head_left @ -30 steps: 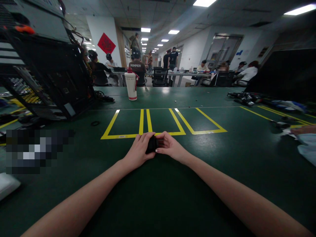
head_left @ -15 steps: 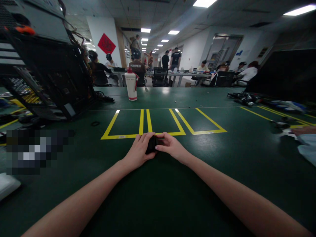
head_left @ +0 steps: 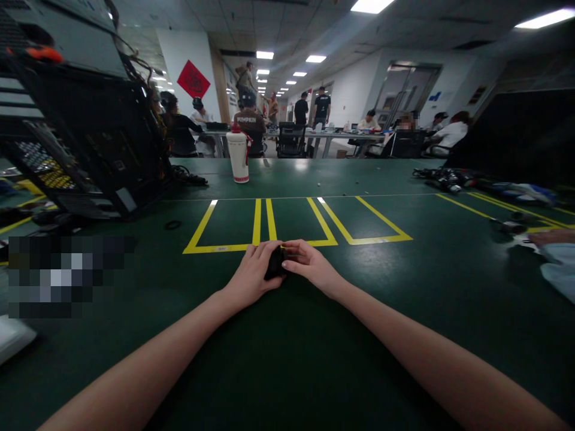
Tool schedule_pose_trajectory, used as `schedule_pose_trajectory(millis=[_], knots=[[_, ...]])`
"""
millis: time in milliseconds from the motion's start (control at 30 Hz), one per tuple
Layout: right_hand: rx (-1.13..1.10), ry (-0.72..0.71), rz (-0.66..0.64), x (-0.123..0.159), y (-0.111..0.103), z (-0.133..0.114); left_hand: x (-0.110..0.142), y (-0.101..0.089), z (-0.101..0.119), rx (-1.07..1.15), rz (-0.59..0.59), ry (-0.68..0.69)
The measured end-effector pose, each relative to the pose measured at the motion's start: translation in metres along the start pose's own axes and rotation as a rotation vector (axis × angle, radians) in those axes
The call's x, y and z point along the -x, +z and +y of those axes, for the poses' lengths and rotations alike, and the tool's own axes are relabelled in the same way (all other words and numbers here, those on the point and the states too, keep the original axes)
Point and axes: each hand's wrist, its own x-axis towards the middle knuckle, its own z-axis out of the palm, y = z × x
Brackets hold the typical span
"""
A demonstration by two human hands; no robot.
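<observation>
A small black object [head_left: 275, 264], too dark to name, rests at the middle of the green table [head_left: 287, 347], just in front of the yellow tape lines. My left hand [head_left: 254, 270] is wrapped round its left side, fingers over the top and thumb along the near edge. From the other side my right hand [head_left: 313, 267] touches it with thumb and fingertips, bent as in a pinch. Most of the object is hidden between the two hands, and its details are lost in shadow.
Yellow tape [head_left: 296, 243] outlines areas beyond my hands. A white bottle [head_left: 239, 157] with a red lid stands behind them. To the left are an open computer case [head_left: 112, 143] and a black ring [head_left: 172, 225]. Cables [head_left: 444, 178] lie right; another person's sleeve [head_left: 559, 269] shows at the right edge.
Both hands stay on the black object in nearly the same place. The right thumb has risen slightly along its side.
</observation>
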Motion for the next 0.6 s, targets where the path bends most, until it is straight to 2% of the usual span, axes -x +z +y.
schedule_pose_trajectory(millis=[300, 467, 600], knots=[[-0.050, -0.022, -0.100, 0.0010, -0.0028, 0.0029, 0.0005, 0.0003, -0.0005, -0.022, 0.008, 0.010], [-0.025, -0.063, -0.026, -0.0003, 0.0003, 0.0028, -0.0010, 0.0028, -0.0022, -0.020, 0.030, 0.020], [0.009, -0.018, -0.010, -0.0007, -0.0004, 0.0021, -0.0007, 0.0023, -0.0017, -0.002, 0.022, 0.014]])
